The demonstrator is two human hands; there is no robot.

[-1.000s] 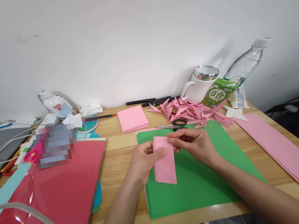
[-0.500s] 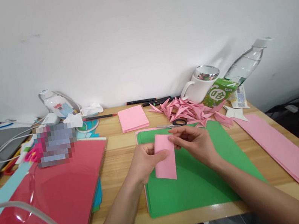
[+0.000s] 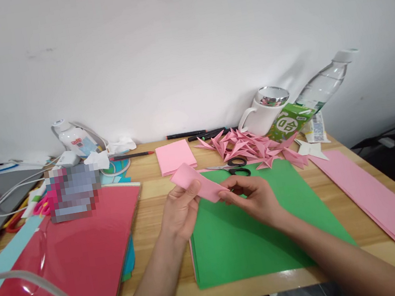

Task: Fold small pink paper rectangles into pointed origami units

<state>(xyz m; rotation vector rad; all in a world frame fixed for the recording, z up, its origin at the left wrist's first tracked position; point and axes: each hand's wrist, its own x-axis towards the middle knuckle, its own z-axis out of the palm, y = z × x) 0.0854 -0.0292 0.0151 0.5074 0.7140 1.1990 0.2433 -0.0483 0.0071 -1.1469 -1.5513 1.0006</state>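
A small folded pink paper strip [image 3: 197, 182] is held above the green sheet [image 3: 258, 239] in the middle of the wooden table. My left hand [image 3: 181, 211] pinches the strip's left end between thumb and fingers. My right hand [image 3: 253, 196] pinches its right end. The strip lies tilted, its left end higher and nearer the wall. Just behind my hands lie black-handled scissors [image 3: 236, 165], a stack of small pink sheets [image 3: 175, 156] and a heap of folded pink paper points [image 3: 250, 146].
A red plastic folder [image 3: 76, 259] covers the table's left side. Long pink sheets [image 3: 373, 199] lie at the right edge. A white mug [image 3: 263, 109], a green carton [image 3: 288, 122], a water bottle [image 3: 323, 84] and pens [image 3: 195, 134] stand along the wall.
The pink strip hung upright in front of my hands; now it is turned to lie nearly flat and slanted, shifted left and up. Both hands kept their hold.
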